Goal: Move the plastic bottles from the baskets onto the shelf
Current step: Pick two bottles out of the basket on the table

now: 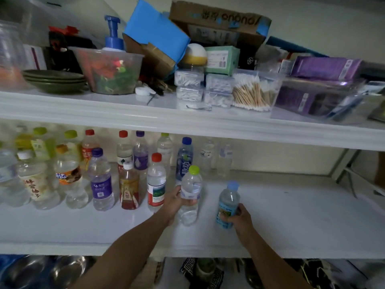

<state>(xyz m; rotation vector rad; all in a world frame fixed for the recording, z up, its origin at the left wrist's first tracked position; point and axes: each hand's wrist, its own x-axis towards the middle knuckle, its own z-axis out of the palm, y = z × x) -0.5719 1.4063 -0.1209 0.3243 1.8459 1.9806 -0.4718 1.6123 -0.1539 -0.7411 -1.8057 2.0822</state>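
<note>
Two bottles held at the shelf [291, 215] front.
Left hand [174, 202] clasps the green-cap bottle [190, 190], right hand [239, 217] the blue-cap bottle [228, 202]; set down carelessly, the green-cap one could knock the red-cap bottle [156, 182] just beside it into the row behind.

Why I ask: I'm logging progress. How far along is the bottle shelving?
Done: many bottles stand on the left of the shelf. In hand: the left hand grips a green-capped bottle, the right hand a blue-capped bottle. Left: releasing these two; the baskets are out of view, so the rest is unknown.
</note>
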